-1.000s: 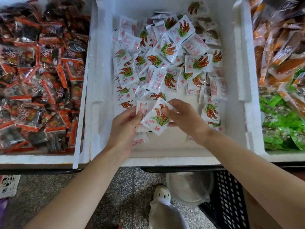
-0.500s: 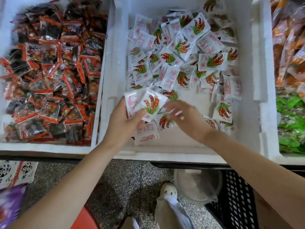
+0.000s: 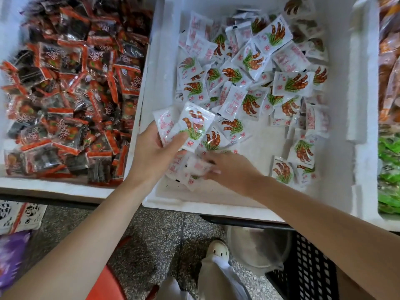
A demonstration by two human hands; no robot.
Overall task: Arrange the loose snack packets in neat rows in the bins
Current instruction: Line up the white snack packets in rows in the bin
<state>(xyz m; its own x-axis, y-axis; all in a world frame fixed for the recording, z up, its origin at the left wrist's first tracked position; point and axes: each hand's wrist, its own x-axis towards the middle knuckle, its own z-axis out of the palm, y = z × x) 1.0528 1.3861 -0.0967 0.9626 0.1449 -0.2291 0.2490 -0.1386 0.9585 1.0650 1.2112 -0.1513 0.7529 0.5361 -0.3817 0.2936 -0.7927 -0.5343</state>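
Over the near-left corner of the middle bin [image 3: 194,205], the left grip [image 3: 151,152] was up and busy. Its thumb clamped across the front of two held packets [image 3: 191,126], fingers curled behind. The pair was fanned out, one showing its printed face, the other its pale back.

Just below and to the right, the right grip [image 3: 234,169] was down low in the bin, its fingers a blur among a few low packets [image 3: 190,173]. It was touching them, yes, but whether it had closed on any I could not tell.

Beyond both hands, the white packets [image 3: 249,61] lay in a loose heap across the far half of the bin. They were tilted every way, some face up, some face down, many overlapping. A few strays [image 3: 300,152] sat apart from the heap, near the right wall.

Next door, the left bin [image 3: 54,187] was piled with red packets [image 3: 65,83], just as jumbled. At the far right, the right bin [image 3: 387,221] showed orange packets [image 3: 389,61] further back and green packets [image 3: 389,176] nearer.

Down under the bins there was speckled floor [image 3: 162,234], one pale shoe [image 3: 217,253] between the forearms, and a black crate [image 3: 311,276] just right of it.
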